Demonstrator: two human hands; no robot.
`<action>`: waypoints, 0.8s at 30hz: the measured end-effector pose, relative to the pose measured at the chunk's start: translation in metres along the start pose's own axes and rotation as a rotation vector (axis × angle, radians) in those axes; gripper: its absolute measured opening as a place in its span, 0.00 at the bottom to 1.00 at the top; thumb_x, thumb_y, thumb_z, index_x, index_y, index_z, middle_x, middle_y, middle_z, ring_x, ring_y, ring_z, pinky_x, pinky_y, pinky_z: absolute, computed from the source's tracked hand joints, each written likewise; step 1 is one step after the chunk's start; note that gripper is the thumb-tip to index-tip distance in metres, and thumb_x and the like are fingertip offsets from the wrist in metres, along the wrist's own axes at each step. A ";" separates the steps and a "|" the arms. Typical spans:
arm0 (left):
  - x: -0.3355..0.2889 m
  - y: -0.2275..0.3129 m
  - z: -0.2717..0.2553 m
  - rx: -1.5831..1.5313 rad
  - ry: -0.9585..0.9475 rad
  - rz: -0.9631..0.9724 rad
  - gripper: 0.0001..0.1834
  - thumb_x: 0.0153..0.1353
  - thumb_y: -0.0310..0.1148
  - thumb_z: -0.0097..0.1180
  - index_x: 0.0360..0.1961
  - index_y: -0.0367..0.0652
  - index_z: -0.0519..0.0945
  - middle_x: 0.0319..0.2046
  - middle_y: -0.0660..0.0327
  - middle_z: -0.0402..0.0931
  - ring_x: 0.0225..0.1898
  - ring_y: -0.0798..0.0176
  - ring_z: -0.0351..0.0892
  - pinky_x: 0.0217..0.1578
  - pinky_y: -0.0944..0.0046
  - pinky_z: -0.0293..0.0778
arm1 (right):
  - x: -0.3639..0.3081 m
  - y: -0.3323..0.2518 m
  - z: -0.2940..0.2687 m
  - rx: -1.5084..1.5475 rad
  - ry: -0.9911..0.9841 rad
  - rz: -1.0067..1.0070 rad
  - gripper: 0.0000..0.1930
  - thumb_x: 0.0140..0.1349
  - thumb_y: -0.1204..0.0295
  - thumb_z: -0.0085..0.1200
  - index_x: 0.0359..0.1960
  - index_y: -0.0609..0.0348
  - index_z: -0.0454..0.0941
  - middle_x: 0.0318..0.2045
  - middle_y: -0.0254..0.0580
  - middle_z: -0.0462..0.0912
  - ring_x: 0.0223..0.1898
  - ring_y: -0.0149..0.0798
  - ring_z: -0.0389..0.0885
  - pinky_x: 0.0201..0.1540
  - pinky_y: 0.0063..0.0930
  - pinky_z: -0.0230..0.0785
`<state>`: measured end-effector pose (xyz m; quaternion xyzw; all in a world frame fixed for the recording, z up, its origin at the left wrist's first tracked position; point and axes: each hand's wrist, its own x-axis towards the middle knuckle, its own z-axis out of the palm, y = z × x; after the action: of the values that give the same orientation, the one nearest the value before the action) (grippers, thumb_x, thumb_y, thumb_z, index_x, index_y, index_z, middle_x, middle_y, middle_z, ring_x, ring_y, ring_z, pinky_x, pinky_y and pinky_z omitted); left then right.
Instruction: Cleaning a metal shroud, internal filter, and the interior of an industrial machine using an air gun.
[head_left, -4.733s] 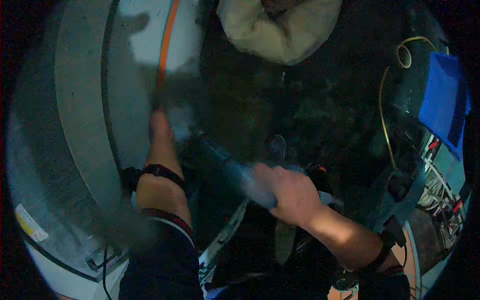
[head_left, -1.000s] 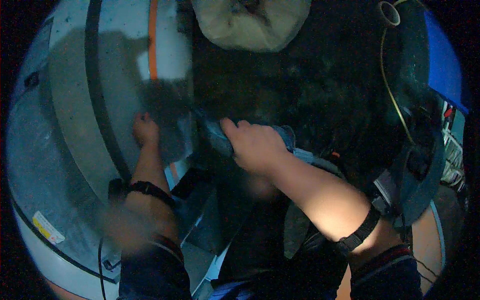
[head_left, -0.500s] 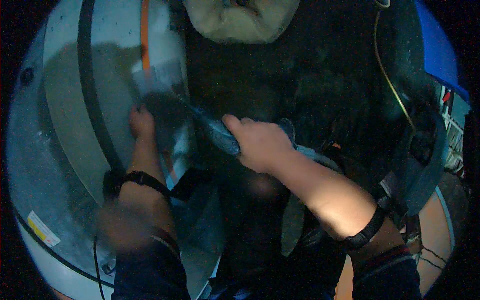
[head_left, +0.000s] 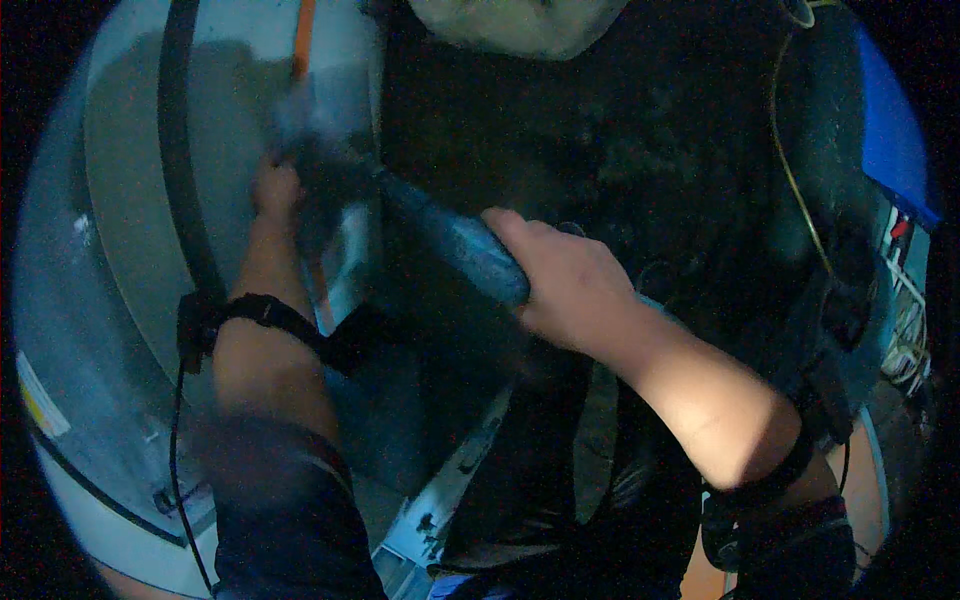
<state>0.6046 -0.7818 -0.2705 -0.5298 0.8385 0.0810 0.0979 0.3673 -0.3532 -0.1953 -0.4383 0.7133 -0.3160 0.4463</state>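
Tool in hand: a blue-grey hand tool (head_left: 465, 245), thick at one end and slimmer at the other; the dim light hides its exact kind. It lies in the middle of the view, just left of the right hand.
Direction of tool: its long axis runs diagonally, the thick end low and right, the slim end pointing up and left toward the left hand and the light grey panel (head_left: 345, 45). Whether the tip touches anything is too dark and blurred to tell.
Right hand: the right hand (head_left: 565, 275) is closed around the thick end, its forearm coming in from the lower right.
Left hand: the left hand (head_left: 277, 188) is beside the slim end, in front of the panel; blur leaves its finger opening, and whether it holds anything, impossible to tell.
Panel: it curves down the left side, with an orange stripe (head_left: 303, 50) and a broader black stripe (head_left: 173, 120).
Forearms: a black strap (head_left: 268, 312) circles the left one; dark sleeves cover both near the elbows.
Top edge: a beige, cloth-like form (head_left: 530, 25).
Right side: a thin yellow cable (head_left: 797, 190) hangs near a blue flat-sided object (head_left: 893, 125); pale wires (head_left: 908, 350) bunch below.
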 end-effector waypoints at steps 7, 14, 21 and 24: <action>0.010 -0.002 -0.017 -0.350 0.054 -0.234 0.27 0.67 0.42 0.57 0.64 0.43 0.71 0.51 0.49 0.79 0.41 0.53 0.83 0.37 0.53 0.81 | -0.028 -0.024 0.017 0.035 -0.161 -0.051 0.35 0.50 0.71 0.64 0.63 0.51 0.67 0.48 0.53 0.81 0.48 0.58 0.82 0.48 0.49 0.76; -0.023 -0.002 -0.022 -0.135 0.073 -0.169 0.29 0.65 0.45 0.58 0.61 0.38 0.73 0.53 0.45 0.79 0.51 0.42 0.81 0.53 0.50 0.73 | -0.037 -0.048 0.038 0.010 -0.234 -0.035 0.37 0.49 0.74 0.60 0.66 0.53 0.65 0.45 0.52 0.81 0.46 0.56 0.83 0.46 0.48 0.77; -0.054 0.025 -0.008 0.010 0.157 -0.382 0.31 0.67 0.51 0.52 0.62 0.38 0.74 0.57 0.43 0.77 0.58 0.38 0.76 0.58 0.47 0.70 | -0.032 -0.041 0.058 -0.011 -0.258 -0.013 0.36 0.50 0.77 0.57 0.66 0.55 0.65 0.41 0.55 0.80 0.42 0.57 0.83 0.43 0.48 0.77; -0.037 0.032 0.004 -0.048 0.252 -0.470 0.31 0.68 0.52 0.50 0.63 0.38 0.73 0.58 0.43 0.76 0.59 0.38 0.75 0.59 0.46 0.69 | -0.004 -0.046 0.060 -0.020 -0.260 -0.041 0.35 0.51 0.77 0.57 0.65 0.56 0.65 0.40 0.55 0.80 0.40 0.57 0.84 0.41 0.49 0.78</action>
<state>0.5915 -0.7350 -0.2638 -0.7180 0.6960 0.0093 -0.0040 0.4393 -0.3719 -0.1791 -0.4948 0.6433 -0.2583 0.5241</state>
